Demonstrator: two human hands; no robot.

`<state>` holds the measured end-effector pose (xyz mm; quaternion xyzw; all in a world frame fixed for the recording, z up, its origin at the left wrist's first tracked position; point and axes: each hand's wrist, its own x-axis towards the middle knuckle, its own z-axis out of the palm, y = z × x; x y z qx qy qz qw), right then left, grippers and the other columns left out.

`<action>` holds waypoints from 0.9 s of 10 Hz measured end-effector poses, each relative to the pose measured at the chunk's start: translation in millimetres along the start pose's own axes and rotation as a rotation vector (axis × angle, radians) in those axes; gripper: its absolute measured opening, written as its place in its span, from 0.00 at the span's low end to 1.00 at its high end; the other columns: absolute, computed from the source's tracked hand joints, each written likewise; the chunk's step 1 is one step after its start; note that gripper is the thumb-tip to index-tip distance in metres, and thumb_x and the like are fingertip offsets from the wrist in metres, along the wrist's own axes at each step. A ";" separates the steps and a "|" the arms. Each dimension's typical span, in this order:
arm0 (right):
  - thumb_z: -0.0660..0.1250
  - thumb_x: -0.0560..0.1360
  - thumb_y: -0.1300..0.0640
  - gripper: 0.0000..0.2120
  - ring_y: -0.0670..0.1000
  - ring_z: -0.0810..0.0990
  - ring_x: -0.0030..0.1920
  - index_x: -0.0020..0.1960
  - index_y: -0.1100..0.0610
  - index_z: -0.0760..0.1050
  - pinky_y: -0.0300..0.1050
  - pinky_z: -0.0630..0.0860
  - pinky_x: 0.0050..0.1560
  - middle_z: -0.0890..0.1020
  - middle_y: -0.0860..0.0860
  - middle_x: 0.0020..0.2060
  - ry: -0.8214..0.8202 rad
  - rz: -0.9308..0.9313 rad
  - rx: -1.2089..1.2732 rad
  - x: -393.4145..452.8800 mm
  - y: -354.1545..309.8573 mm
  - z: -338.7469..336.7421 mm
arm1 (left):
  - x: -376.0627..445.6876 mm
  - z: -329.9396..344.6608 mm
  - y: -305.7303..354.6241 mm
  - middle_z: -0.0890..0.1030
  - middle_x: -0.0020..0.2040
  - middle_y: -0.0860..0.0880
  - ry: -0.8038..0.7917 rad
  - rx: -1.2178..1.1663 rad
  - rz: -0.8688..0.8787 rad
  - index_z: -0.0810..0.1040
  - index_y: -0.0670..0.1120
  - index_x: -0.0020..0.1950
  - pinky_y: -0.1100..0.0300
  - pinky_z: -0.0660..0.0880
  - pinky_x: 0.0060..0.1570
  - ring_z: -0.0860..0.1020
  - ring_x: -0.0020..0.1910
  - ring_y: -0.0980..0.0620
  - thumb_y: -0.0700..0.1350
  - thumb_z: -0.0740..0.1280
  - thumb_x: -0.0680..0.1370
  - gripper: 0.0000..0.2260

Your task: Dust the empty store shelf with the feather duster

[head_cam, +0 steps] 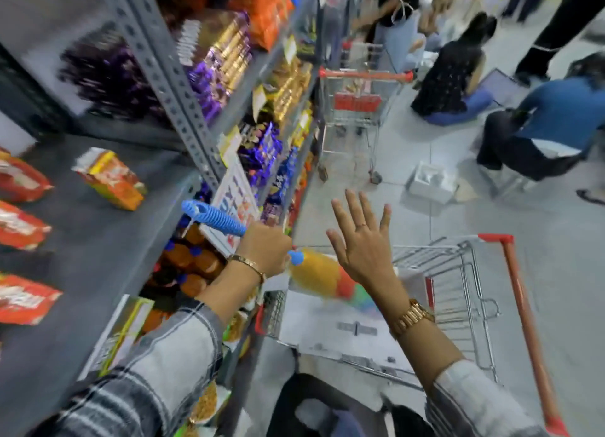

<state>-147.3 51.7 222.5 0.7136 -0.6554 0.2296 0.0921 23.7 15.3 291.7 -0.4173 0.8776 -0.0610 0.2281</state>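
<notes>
My left hand (266,246) is shut on the blue ribbed handle of the feather duster (216,219). The handle's end points up and left over the edge of the grey shelf (98,240). The duster's yellow, orange and green feather head (330,278) hangs to the right, over the shopping cart and partly behind my right wrist. My right hand (360,240) is raised above the cart with fingers spread and holds nothing. The shelf's dark surface is mostly bare in its middle.
Red snack bags (19,227) and an orange packet (111,178) lie on the shelf. A boxed item (121,332) stands at its front edge. A shopping cart with a red handle (458,289) stands below my hands, another cart (360,109) further on. People sit on the aisle floor (540,129).
</notes>
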 end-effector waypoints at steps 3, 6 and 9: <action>0.45 0.81 0.45 0.26 0.61 0.62 0.69 0.68 0.60 0.68 0.66 0.45 0.66 0.68 0.61 0.68 -0.177 0.141 -0.044 -72.5 52.4 92.6 | 91.1 160.1 76.9 0.81 0.56 0.47 -0.159 -0.050 0.001 0.76 0.47 0.59 0.56 0.70 0.55 0.80 0.55 0.46 0.40 0.58 0.79 0.12; 0.51 0.78 0.48 0.24 0.62 0.63 0.69 0.67 0.61 0.69 0.69 0.48 0.65 0.68 0.61 0.68 -0.287 0.175 -0.099 -95.1 59.8 145.4 | 135.1 217.4 97.9 0.80 0.58 0.47 -0.187 -0.025 0.027 0.70 0.45 0.64 0.52 0.62 0.65 0.78 0.58 0.45 0.39 0.57 0.79 0.14; 0.52 0.77 0.47 0.25 0.61 0.61 0.69 0.68 0.61 0.67 0.69 0.49 0.66 0.68 0.61 0.69 -0.287 0.237 -0.075 -98.3 46.0 143.6 | 107.1 218.7 90.4 0.70 0.70 0.37 0.195 -0.463 -0.191 0.66 0.36 0.71 0.45 0.65 0.67 0.66 0.71 0.38 0.42 0.68 0.74 0.28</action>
